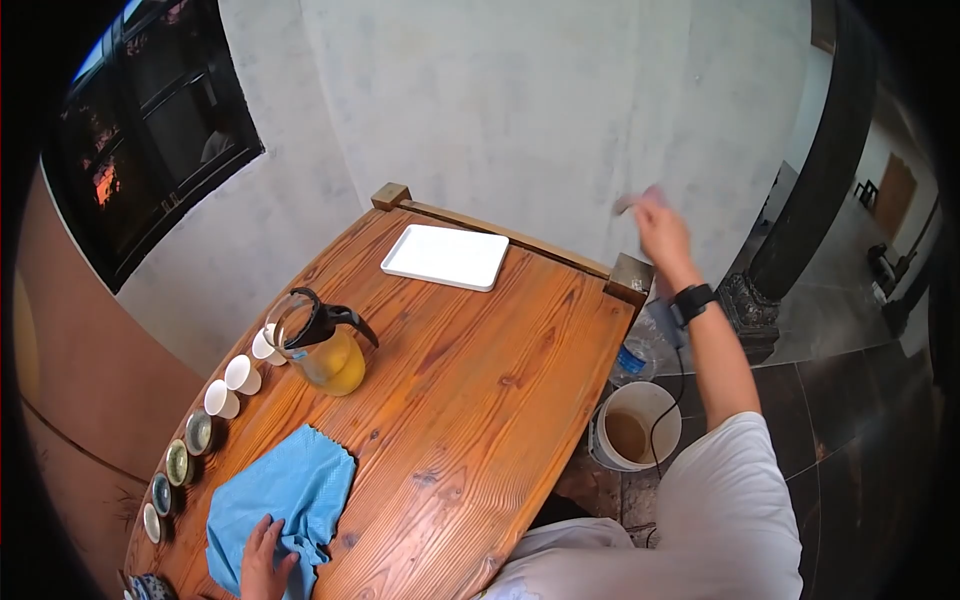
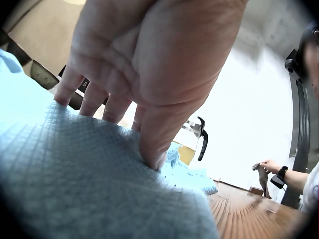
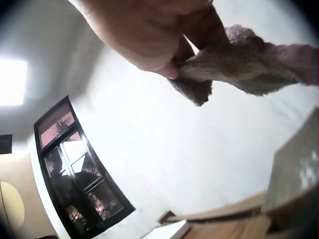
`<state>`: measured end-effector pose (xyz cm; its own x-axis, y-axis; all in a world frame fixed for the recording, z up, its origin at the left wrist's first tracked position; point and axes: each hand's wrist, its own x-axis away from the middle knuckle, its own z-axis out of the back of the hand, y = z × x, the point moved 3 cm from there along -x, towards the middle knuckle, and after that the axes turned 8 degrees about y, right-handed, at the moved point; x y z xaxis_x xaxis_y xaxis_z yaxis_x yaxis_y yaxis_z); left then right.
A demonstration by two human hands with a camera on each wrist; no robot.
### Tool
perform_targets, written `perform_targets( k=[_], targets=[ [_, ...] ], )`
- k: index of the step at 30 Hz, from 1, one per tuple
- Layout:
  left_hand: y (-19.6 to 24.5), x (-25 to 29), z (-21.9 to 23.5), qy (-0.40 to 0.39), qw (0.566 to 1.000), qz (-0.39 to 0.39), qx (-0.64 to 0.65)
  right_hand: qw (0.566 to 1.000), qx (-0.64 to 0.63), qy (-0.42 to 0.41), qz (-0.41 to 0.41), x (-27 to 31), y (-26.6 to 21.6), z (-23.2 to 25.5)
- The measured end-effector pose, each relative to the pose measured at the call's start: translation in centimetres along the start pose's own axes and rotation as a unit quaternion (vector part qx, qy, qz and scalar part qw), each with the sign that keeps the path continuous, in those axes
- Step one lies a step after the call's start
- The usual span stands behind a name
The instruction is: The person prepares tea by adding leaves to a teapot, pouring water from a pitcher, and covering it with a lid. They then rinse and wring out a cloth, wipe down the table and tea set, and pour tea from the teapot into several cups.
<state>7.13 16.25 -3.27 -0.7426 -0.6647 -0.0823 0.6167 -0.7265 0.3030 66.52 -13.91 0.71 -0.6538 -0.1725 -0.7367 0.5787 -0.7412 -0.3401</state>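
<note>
One blue cloth [image 1: 285, 480] lies at the frame's lower left under the left hand [image 1: 264, 568], fingers loosely parted, while the right hand [image 1: 663, 234] pinches a brownish rag [image 3: 249, 69], upper right, an apparent carry needing steady grip next.

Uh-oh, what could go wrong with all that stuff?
The jug holds yellow liquid near the cloth under the left hand, so a careless sweep might tip it.
The cups line the edge of the table; a bump could knock some off.
The cord runs by the bucket, so it might snag.
</note>
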Motion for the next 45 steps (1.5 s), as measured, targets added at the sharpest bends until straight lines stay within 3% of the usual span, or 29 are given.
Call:
perform_targets(
  k=[2, 3, 4, 5, 7, 9, 11, 13, 16, 18, 19, 20, 21, 22, 23, 24, 26, 27, 29, 32, 34, 36, 38, 41, 45],
  targets=[
    [0.1, 0.1, 0.1, -0.002, 1.000, 0.007, -0.004, 0.988, -0.110, -0.047, 0.100, 2.6, 1.4, -5.0],
    [0.1, 0.1, 0.1, -0.001, 1.000, 0.001, -0.002, 0.988, -0.112, -0.046, 0.099, 3.1, 0.5, -4.3],
    [0.0, 0.2, 0.1, -0.001, 1.000, -0.005, 0.000, 0.970, -0.160, -0.174, -0.052, 3.6, -0.7, -3.6],
    [0.0, 0.2, 0.1, 0.000, 1.000, -0.003, 0.000, 0.912, -0.200, -0.296, -0.200, 4.3, -1.3, -3.7],
    [0.2, 0.3, 0.1, 0.002, 1.000, -0.007, 0.001, 0.937, -0.166, -0.259, -0.167, 3.6, 0.3, -4.2],
    [0.1, 0.2, 0.1, -0.001, 1.000, -0.004, 0.005, 0.984, -0.119, -0.135, -0.001, 2.5, 1.2, -3.5],
    [0.0, 0.1, 0.0, -0.004, 1.000, -0.002, 0.008, 0.985, -0.103, -0.138, 0.020, 1.9, 2.3, -3.7],
    [-0.3, 0.2, 0.0, 0.003, 1.000, -0.022, 0.008, 0.945, -0.029, -0.324, -0.030, 2.3, 3.7, -5.5],
    [0.1, 0.2, 0.1, 0.003, 0.999, -0.044, 0.004, 0.939, -0.099, -0.328, -0.023, 2.5, 6.6, -8.7],
    [-1.5, 0.2, -0.7, 0.004, 0.999, -0.038, 0.035, 0.937, -0.071, -0.336, -0.057, 2.6, 9.2, -10.7],
    [-1.0, 0.1, -0.5, 0.001, 0.999, -0.038, 0.030, 0.933, -0.062, -0.347, -0.075, 2.6, 7.2, -8.6],
    [-0.6, 0.2, -0.4, 0.001, 0.999, -0.027, 0.023, 0.940, -0.034, -0.338, -0.020, 2.1, 7.4, -8.8],
    [-0.9, 0.5, -0.8, 0.003, 0.999, -0.033, 0.008, 0.954, -0.001, -0.295, -0.052, 2.2, 4.4, -6.2],
    [-1.2, 0.9, -1.2, -0.018, 0.999, -0.033, -0.003, 0.975, 0.020, -0.221, 0.035, 2.1, 4.9, -6.6],
    [-1.1, 1.1, -1.9, -0.027, 0.999, -0.023, -0.021, 0.967, 0.055, -0.244, 0.051, 2.2, 1.6, -4.7],
    [-0.6, 1.4, -2.0, -0.051, 0.997, 0.006, -0.057, 0.970, -0.002, -0.235, 0.068, 2.9, -0.6, -3.1],
    [-0.2, 2.0, -2.2, -0.062, 0.995, 0.010, -0.072, 0.933, -0.019, -0.349, 0.080, 4.4, -9.8, 1.7],
    [0.2, 2.2, -1.9, -0.059, 0.995, 0.032, -0.073, 0.918, -0.127, -0.351, 0.132, 6.0, -13.5, 3.4],
    [1.5, 2.7, -1.5, -0.087, 0.994, 0.008, -0.066, 0.854, -0.208, -0.401, 0.259, 9.0, -20.2, 6.2],
    [2.9, 4.2, -0.4, -0.074, 0.996, -0.021, 0.041, 0.673, -0.345, -0.479, 0.445, 14.8, -28.5, 6.8],
    [3.1, 5.8, -0.2, -0.073, 0.997, -0.005, 0.022, 0.601, -0.389, -0.492, 0.494, 19.5, -33.0, 5.5],
    [3.3, 7.8, 0.6, -0.061, 0.998, 0.016, 0.010, 0.556, -0.377, -0.484, 0.561, 23.7, -36.3, 3.6],
    [2.4, 10.2, 1.4, -0.017, 0.996, 0.045, -0.077, 0.544, -0.359, -0.488, 0.580, 25.5, -38.3, 2.2],
    [-0.2, 13.4, 1.2, 0.002, 0.997, 0.063, 0.033, 0.547, -0.364, -0.446, 0.608, 26.4, -39.3, 0.8],
    [-0.3, 13.5, 1.9, 0.050, 0.998, 0.020, -0.010, 0.562, -0.419, -0.442, 0.560, 25.2, -39.2, 1.4]
  ],
)
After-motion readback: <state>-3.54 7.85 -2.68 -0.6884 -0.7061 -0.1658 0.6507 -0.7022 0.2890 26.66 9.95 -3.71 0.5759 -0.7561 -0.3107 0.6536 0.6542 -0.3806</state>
